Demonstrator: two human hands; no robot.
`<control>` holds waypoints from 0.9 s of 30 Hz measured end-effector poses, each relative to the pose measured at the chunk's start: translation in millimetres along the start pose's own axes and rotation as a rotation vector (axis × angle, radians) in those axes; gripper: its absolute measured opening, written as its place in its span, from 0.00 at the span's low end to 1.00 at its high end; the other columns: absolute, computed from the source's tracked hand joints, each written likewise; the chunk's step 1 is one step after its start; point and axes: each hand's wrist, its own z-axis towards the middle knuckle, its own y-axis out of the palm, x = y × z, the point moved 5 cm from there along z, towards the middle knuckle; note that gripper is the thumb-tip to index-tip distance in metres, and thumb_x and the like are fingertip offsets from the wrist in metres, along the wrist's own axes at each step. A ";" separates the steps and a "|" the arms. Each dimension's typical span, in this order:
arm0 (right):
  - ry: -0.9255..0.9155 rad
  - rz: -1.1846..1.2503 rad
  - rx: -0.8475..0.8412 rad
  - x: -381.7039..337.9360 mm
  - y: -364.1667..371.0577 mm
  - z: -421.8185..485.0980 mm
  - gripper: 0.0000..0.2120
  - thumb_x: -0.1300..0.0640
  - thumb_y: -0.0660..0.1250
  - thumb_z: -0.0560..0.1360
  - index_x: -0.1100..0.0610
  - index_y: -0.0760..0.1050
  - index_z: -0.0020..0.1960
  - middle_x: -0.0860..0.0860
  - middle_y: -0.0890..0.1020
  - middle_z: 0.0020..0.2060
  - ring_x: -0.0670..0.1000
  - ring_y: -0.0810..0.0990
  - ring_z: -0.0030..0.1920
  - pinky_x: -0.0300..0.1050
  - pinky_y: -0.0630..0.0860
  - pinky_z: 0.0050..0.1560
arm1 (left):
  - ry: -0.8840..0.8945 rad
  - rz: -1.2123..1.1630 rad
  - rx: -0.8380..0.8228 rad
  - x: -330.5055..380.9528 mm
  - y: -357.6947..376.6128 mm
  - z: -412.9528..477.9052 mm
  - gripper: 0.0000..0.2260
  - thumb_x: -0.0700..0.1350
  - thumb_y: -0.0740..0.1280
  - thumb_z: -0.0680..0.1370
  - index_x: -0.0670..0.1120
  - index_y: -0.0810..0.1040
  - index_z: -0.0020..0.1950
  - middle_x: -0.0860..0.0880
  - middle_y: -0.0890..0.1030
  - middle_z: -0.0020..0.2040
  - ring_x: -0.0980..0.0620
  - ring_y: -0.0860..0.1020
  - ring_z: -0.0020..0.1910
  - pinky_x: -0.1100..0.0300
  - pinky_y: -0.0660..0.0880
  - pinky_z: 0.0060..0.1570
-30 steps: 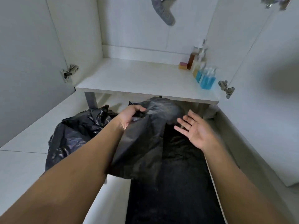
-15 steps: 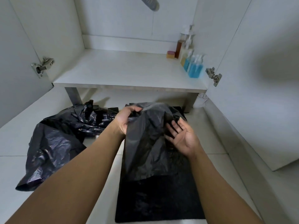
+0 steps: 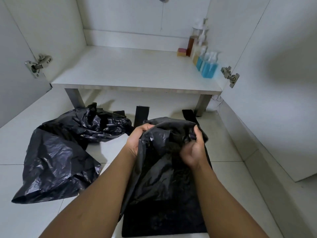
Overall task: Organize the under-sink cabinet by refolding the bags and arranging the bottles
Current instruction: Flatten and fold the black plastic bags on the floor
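Both the left hand (image 3: 137, 140) and right hand (image 3: 193, 152) tight-fisted on one black bag (image 3: 154, 177); bottles (image 3: 209, 69) unreadably blurred.

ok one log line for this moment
step: refolding; left hand: grips black bag; right hand: grips it too; crumpled bag: lies left; bottles: on shelf

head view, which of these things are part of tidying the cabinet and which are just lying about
In the job: black bag held by left hand and right hand; crumpled bag on the floor; pump bottles on the cabinet shelf.

Lying about: pink and yellow block beside the bottles; door hinges; flat black sheet under the held bag (mat or bag, unclear).
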 end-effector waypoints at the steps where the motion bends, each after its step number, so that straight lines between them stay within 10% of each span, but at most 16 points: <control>1: -0.028 -0.056 0.026 -9.8 -2.3 2.3 0.29 0.42 0.66 0.78 0.60 0.74 0.70 0.61 0.80 0.63 0.61 0.81 0.62 0.58 0.74 0.66 | 0.020 0.004 0.026 3.3 -4.2 -0.1 0.12 0.38 0.58 0.82 0.43 0.74 0.40 0.53 0.79 0.23 0.59 0.78 0.21 0.68 0.73 0.22; 8: -0.213 -0.580 0.162 -89.7 13.3 7.6 0.19 0.54 0.74 0.74 0.57 0.78 0.63 0.57 0.85 0.55 0.58 0.86 0.53 0.54 0.81 0.54 | -0.134 0.224 0.063 21.7 -26.1 24.7 0.08 0.40 0.61 0.76 0.41 0.78 0.41 0.41 0.79 0.32 0.44 0.79 0.27 0.58 0.78 0.30; 14: -0.682 -0.889 0.103 -144.0 36.5 17.7 0.34 0.63 0.73 0.75 0.42 0.65 0.75 0.48 0.75 0.70 0.45 0.76 0.67 0.45 0.77 0.63 | 0.425 0.379 0.128 57.3 -7.8 38.5 0.19 0.30 0.57 0.79 0.50 0.74 0.63 0.53 0.84 0.50 0.56 0.82 0.47 0.64 0.79 0.45; 21: -0.198 -1.434 0.481 -98.9 -40.4 55.7 0.32 0.52 0.77 0.71 0.61 0.70 0.70 0.57 0.79 0.60 0.59 0.77 0.64 0.49 0.73 0.62 | -0.055 0.509 0.129 -40.7 -44.1 85.7 0.21 0.34 0.67 0.75 0.48 0.74 0.67 0.41 0.83 0.56 0.40 0.82 0.52 0.44 0.81 0.55; 27: -0.205 -1.257 0.534 -98.2 -63.8 71.1 0.46 0.45 0.80 0.66 0.58 0.61 0.76 0.57 0.72 0.71 0.60 0.75 0.66 0.55 0.73 0.67 | -0.182 0.429 0.401 -74.4 -80.1 108.0 0.14 0.42 0.75 0.74 0.38 0.80 0.57 0.40 0.84 0.49 0.40 0.84 0.46 0.46 0.82 0.50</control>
